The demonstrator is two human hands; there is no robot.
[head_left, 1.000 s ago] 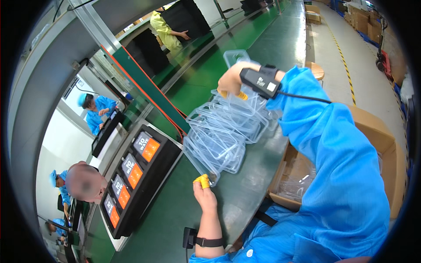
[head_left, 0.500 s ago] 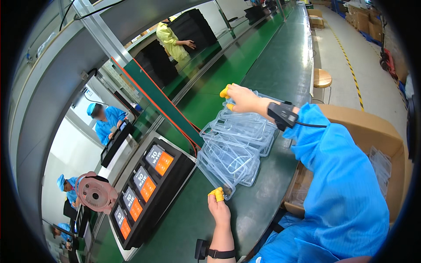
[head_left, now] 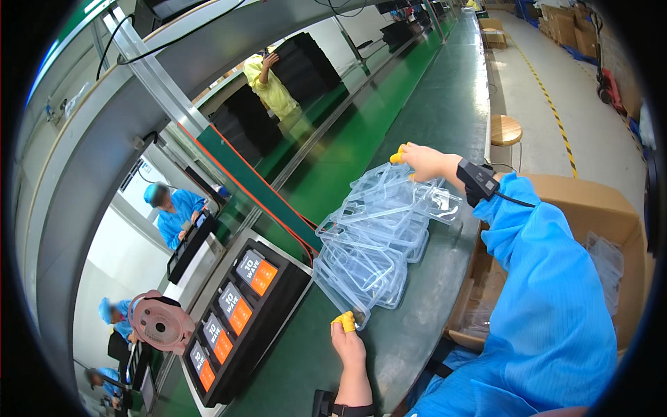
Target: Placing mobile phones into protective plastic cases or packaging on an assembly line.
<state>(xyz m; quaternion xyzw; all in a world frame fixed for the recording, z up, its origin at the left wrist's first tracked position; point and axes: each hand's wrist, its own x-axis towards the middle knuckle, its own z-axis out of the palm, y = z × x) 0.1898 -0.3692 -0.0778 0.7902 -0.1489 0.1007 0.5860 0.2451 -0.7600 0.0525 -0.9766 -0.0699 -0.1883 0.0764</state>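
A loose, overlapping pile of clear plastic cases (head_left: 379, 240), shallow with rounded corners, lies on the green worktop. My left hand (head_left: 349, 344), with yellow finger covers, is closed at the near corner of the lowest case (head_left: 340, 295), gripping its edge. At the pile's far end my right hand (head_left: 427, 164), also in yellow finger covers, is closed, with thumb and finger at a clear case (head_left: 438, 201) that lies askew under the palm and juts out to the right. The palm hides part of that grip.
A black tray (head_left: 243, 313) holding several grey-and-orange packs stands left of the pile, by a pink fan (head_left: 161, 323). An open cardboard box (head_left: 590, 201) with more clear cases is at my right. A wooden stool (head_left: 506, 130) stands beyond. Other people work across the line.
My right hand has moved right and slightly nearer, and a clear case now sticks out beneath it. My left hand stays at the near corner. The person in yellow has raised a hand.
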